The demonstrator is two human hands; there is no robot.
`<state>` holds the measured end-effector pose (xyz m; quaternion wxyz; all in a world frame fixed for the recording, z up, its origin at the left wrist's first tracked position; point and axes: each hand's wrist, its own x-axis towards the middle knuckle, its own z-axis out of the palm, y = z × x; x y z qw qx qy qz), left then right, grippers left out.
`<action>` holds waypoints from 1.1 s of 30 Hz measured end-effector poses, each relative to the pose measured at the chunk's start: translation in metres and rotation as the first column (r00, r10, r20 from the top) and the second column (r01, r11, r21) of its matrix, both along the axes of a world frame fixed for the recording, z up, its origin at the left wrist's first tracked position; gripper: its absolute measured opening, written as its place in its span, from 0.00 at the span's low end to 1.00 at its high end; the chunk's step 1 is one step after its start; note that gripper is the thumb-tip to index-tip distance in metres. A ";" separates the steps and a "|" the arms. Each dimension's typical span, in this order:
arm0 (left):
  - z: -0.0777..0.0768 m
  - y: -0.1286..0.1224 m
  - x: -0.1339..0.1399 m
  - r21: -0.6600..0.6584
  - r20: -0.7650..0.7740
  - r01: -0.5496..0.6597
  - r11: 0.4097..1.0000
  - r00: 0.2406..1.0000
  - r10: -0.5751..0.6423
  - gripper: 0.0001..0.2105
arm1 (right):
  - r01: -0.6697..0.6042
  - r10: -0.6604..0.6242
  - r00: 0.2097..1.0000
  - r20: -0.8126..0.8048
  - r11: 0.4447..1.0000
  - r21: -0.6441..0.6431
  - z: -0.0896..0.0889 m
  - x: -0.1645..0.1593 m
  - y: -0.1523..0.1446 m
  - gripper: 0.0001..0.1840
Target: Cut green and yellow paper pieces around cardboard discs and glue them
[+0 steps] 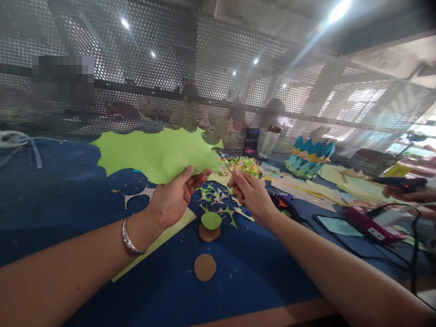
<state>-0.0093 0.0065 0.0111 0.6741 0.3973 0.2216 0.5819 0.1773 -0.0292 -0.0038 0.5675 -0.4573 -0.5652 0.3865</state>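
My left hand (173, 195), with a silver bracelet at the wrist, grips a large green paper sheet (153, 152) between thumb and fingers. The sheet has scalloped, pointed edges and is held up above the table. To its right, my right hand (250, 188) is closed in a pinch near the sheet's right end. A thin dark tip shows at the fingertips, too small to name. Below the hands, a green paper oval (211, 220) lies on a wooden disc (209, 234). Nearer to me is a round brown disc (205, 267). Green paper scraps (214, 195) lie between the hands.
A perforated metal screen (153, 91) stands behind the blue table (153, 295). A blue paper crown (309, 156), yellow paper strips (313, 190), a glue gun (289, 209) and a magenta power strip (373, 227) with cables are on the right. Another person's hand (405, 193) is at far right.
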 end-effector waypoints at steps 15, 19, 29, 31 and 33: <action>0.005 -0.016 0.004 0.059 0.023 0.018 0.998 1.000 -0.020 0.04 | -0.168 0.116 0.961 -0.251 0.966 -0.198 0.004 -0.010 -0.006 0.25; 0.005 -0.018 0.005 0.052 0.038 0.038 0.998 0.998 -0.040 0.05 | -0.185 0.131 0.960 -0.249 0.960 -0.210 0.004 -0.012 -0.006 0.25; 0.012 -0.019 0.003 -0.002 0.062 0.030 1.000 0.998 -0.029 0.05 | -0.195 0.128 0.950 -0.286 0.955 -0.221 0.007 -0.014 -0.009 0.24; 0.011 -0.019 0.004 0.006 0.058 0.048 0.999 0.997 -0.048 0.06 | -0.194 0.125 0.949 -0.291 0.955 -0.224 0.008 -0.015 -0.009 0.24; 0.009 -0.020 0.005 0.015 0.057 0.064 0.998 0.996 -0.065 0.06 | -0.189 0.118 0.948 -0.296 0.956 -0.224 0.009 -0.016 -0.009 0.24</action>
